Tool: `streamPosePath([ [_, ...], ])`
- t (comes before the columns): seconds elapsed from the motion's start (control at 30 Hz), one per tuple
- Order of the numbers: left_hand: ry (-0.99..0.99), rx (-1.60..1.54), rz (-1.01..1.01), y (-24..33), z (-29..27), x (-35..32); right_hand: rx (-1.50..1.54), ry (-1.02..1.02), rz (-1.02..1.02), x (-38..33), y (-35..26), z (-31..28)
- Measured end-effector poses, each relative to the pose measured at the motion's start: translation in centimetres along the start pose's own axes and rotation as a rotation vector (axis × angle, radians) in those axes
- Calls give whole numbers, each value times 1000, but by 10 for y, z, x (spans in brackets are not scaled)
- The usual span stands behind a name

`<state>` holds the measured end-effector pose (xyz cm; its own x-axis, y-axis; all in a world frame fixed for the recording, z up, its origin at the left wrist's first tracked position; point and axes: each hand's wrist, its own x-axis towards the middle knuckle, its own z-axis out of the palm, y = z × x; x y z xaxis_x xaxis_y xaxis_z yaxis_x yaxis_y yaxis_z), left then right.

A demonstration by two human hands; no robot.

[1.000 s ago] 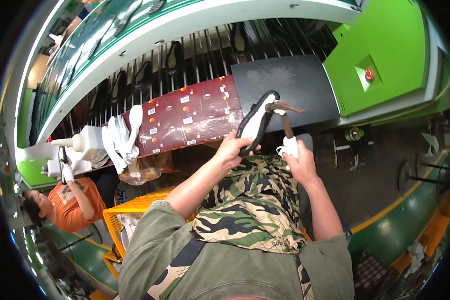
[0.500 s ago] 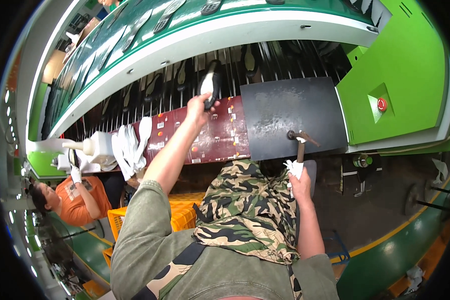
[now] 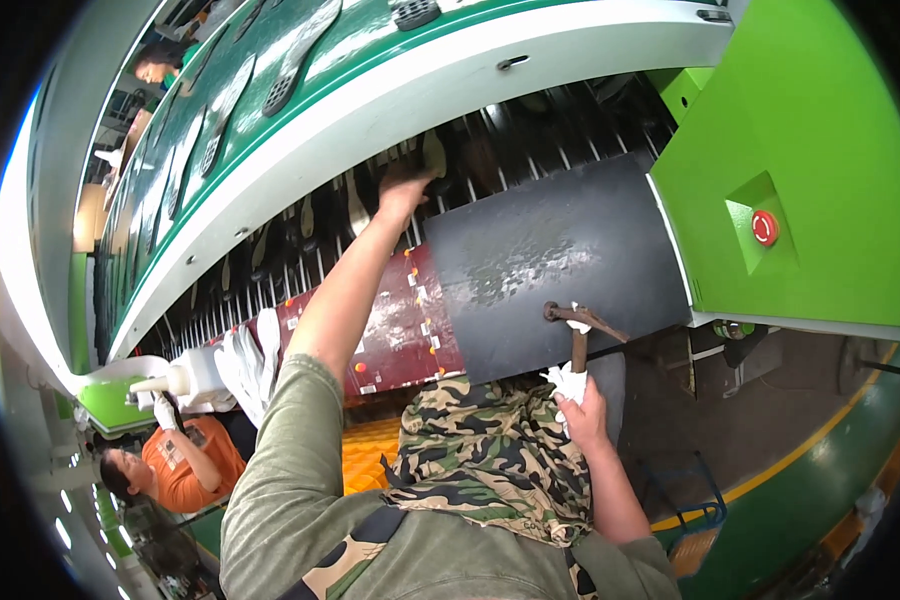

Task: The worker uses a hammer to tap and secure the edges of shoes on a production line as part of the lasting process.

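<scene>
Left hand (image 3: 402,190) sits at 12 o'clock, arm stretched up into the dark slotted rack (image 3: 530,140) under the white-green conveyor rim (image 3: 450,80); fingers are curled among the rack's bars, but what they grip I cannot tell, too dark. Right hand (image 3: 582,410) is at 5 o'clock from it, near frame centre, fist closed around a hammer (image 3: 578,325) handle with a white rag (image 3: 567,383) bunched at the grip. Hammer head lies against the black sheet (image 3: 550,260) covering the rack front. Red-brown panel (image 3: 395,320) adjoins the sheet at 9 o'clock. Camouflage cloth (image 3: 490,460) lies just below. Green housing with a red button (image 3: 764,227) at 3 o'clock.
</scene>
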<state>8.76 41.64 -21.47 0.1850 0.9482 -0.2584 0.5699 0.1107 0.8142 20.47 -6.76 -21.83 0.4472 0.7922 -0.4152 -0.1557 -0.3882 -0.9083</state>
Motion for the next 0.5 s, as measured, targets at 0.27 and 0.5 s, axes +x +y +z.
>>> streamPosePath([
  [0.27,-94,-166,-370,15,9,43,33,-18,-17,-1,8,0],
  [0.5,-242,-759,-539,6,-48,-20,152,-21,-6,0,17,3],
])
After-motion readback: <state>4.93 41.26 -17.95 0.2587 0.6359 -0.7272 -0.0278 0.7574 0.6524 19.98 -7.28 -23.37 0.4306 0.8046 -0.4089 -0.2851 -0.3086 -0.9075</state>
